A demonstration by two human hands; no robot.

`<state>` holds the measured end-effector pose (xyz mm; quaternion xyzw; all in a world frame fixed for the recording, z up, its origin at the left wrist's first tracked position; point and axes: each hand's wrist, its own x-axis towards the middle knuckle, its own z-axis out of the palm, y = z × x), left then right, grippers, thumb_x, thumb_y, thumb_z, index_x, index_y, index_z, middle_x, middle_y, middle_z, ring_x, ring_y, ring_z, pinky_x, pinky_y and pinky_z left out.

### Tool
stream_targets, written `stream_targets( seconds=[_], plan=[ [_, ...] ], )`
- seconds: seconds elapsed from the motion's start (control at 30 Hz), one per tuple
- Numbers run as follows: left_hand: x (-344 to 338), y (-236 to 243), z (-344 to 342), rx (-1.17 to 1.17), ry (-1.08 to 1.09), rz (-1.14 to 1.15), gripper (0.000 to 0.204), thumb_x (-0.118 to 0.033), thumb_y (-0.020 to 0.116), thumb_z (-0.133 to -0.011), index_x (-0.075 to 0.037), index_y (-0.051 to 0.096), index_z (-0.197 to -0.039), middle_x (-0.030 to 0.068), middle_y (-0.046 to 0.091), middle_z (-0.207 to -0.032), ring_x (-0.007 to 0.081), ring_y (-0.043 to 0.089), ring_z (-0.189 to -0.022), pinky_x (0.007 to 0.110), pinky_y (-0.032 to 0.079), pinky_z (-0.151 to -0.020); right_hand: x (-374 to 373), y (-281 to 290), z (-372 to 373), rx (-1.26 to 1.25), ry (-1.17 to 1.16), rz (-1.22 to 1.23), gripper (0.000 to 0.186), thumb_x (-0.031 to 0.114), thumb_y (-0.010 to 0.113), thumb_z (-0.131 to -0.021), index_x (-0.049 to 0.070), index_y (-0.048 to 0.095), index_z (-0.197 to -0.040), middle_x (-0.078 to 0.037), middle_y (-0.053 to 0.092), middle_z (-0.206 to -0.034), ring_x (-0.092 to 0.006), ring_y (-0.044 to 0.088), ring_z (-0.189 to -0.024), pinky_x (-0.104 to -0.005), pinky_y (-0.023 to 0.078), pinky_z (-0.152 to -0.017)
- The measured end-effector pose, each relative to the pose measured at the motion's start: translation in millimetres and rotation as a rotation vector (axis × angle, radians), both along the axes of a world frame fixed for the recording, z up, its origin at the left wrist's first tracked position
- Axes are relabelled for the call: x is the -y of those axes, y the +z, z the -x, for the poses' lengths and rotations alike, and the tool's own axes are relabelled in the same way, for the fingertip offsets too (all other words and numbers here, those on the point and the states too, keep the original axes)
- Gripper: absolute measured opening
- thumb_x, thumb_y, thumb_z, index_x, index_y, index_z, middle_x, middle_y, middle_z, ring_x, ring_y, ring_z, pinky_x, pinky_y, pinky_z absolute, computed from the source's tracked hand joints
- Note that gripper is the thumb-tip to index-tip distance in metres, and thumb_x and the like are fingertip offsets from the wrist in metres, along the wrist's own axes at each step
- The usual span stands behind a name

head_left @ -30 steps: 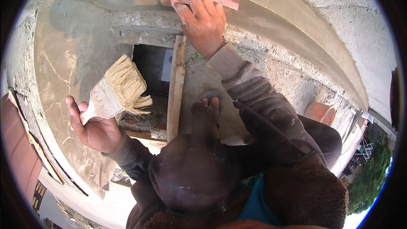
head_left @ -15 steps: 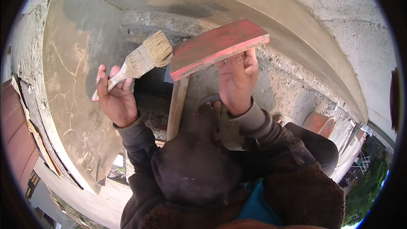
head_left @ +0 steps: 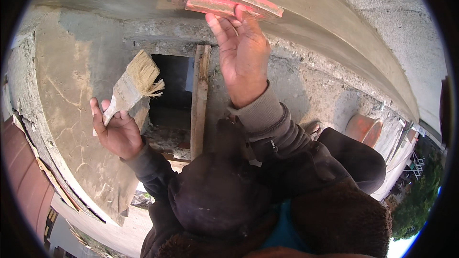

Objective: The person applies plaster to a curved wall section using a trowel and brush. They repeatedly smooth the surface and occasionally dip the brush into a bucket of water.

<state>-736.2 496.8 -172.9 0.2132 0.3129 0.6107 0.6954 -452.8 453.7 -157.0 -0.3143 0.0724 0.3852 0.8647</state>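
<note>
My left hand (head_left: 118, 134) grips the white, dirt-stained handle of a wide paintbrush (head_left: 131, 84), whose pale bristles point up and to the right. The brush is held in the air, in front of the cracked plaster wall at left. My right hand (head_left: 244, 55) is raised to the far side, with its fingers closed on the grip of a red plastering float (head_left: 224, 1). The float's flat face is turned away, against or very close to the smooth grey-brown plaster band (head_left: 306, 14); contact is hard to make out. Grey mortar smears its back.
A dark square opening (head_left: 169, 91) lies between my arms, with a wooden board (head_left: 199, 100) along its right side. Rough masonry runs beneath the plaster band. An orange bucket (head_left: 364, 130) stands at right near my knee. Reddish roofing (head_left: 26, 167) is at far left.
My right hand has moved the float up and away to the plaster band, tipping it so its back and grip show. My left hand has shifted slightly left and down with the paintbrush.
</note>
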Motion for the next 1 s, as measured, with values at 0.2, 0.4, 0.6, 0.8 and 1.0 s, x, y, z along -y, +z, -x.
stream_targets(
  seconds=[0.2,0.4,0.6,0.8,1.0],
  plan=[
    [0.5,-2.8,9.1,0.002,0.009,-0.008,0.049,-0.02,0.053,-0.105,-0.003,0.044,-0.15,0.0156,0.073,-0.109,0.0272,0.073,-0.095,0.039,0.065,-0.075,82.2,-46.7,-71.7,0.027,-0.084,0.238,0.022,0.017,0.057,-0.103,0.003,0.053,-0.119,-0.01,0.055,-0.12,-0.0248,0.062,-0.11,-0.0505,0.057,-0.099],
    [-2.3,1.1,13.8,-0.001,0.015,-0.031,0.05,-0.021,0.053,-0.105,-0.003,0.044,-0.151,0.0152,0.073,-0.109,0.0273,0.073,-0.096,0.038,0.064,-0.072,21.7,-9.3,11.2,0.05,0.023,0.071,0.018,0.017,0.064,-0.1,0.007,0.053,-0.111,-0.007,0.06,-0.114,-0.0221,0.062,-0.105,-0.049,0.059,-0.094],
    [-5.1,-3.9,8.7,0.023,-0.051,-0.022,0.047,-0.02,0.054,-0.105,-0.003,0.047,-0.149,0.0157,0.074,-0.11,0.0286,0.074,-0.098,0.039,0.064,-0.072,-11.3,0.9,9.5,0.024,-0.108,0.04,0.024,0.011,0.063,-0.101,-0.001,0.047,-0.116,-0.011,0.06,-0.112,-0.0228,0.064,-0.102,-0.0502,0.062,-0.091],
    [-12.0,-7.7,-8.2,0.051,-0.033,-0.02,0.046,-0.018,0.055,-0.104,-0.001,0.049,-0.146,0.0174,0.072,-0.112,0.0299,0.074,-0.099,0.041,0.065,-0.075,138.9,-50.6,-126.2,0.141,-0.32,0.363,0.033,0.02,0.059,-0.102,-0.002,0.05,-0.126,-0.013,0.05,-0.119,-0.0238,0.056,-0.107,-0.045,0.055,-0.099],
    [-12.7,-6.8,-28.5,-0.029,0.053,-0.002,0.044,-0.024,0.056,-0.104,-0.001,0.052,-0.142,0.018,0.07,-0.112,0.0291,0.073,-0.098,0.045,0.062,-0.084,190.3,-69.6,-125.7,0.406,-0.654,0.67,0.031,0.025,0.064,-0.097,0.01,0.052,-0.121,-0.007,0.054,-0.119,-0.018,0.055,-0.11,-0.0365,0.047,-0.087]
  ],
)
